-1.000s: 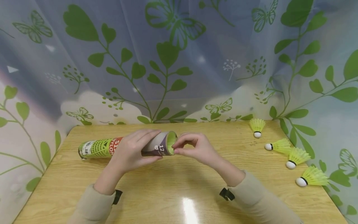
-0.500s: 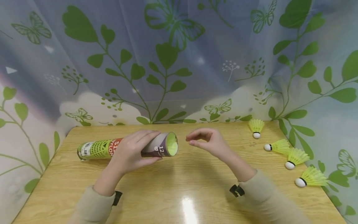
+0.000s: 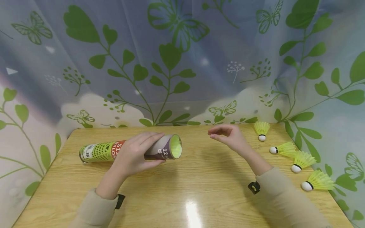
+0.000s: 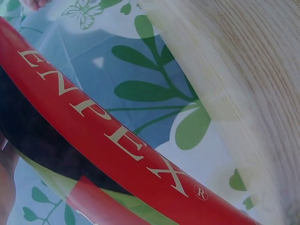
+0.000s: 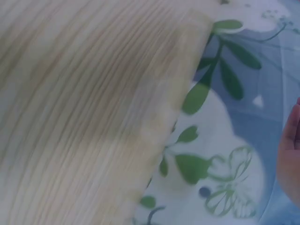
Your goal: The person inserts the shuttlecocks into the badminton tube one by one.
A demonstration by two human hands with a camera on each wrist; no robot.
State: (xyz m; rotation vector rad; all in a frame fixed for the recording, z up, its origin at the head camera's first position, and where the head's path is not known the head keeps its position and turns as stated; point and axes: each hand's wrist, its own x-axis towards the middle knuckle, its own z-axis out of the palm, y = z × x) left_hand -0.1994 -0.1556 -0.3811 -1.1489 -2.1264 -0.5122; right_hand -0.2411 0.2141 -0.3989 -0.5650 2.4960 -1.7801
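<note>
My left hand (image 3: 137, 154) grips a shuttlecock tube (image 3: 98, 151) around its right half, fingers over the top and thumb along the near side. Lying sideways, the tube turns its uncapped end to the right, and yellow-green shows inside. Red lettering on the tube (image 4: 117, 136) fills much of the left wrist view. To the right of that mouth, my right hand (image 3: 232, 136) is in the air with relaxed, slightly bent fingers and nothing between them. Nearest to it is a yellow shuttlecock (image 3: 261, 130) with a white cork.
Three more shuttlecocks lie at the table's right side: one (image 3: 282, 148) pointing left, another (image 3: 303, 161) just in front of it, and one (image 3: 317, 181) nearest the right edge. A leaf-patterned curtain (image 3: 182, 79) rises behind the wooden table (image 3: 159, 196).
My right hand has drawn away from the tube's mouth and moved right. The left hand stays on the tube, whose open end now shows fully.
</note>
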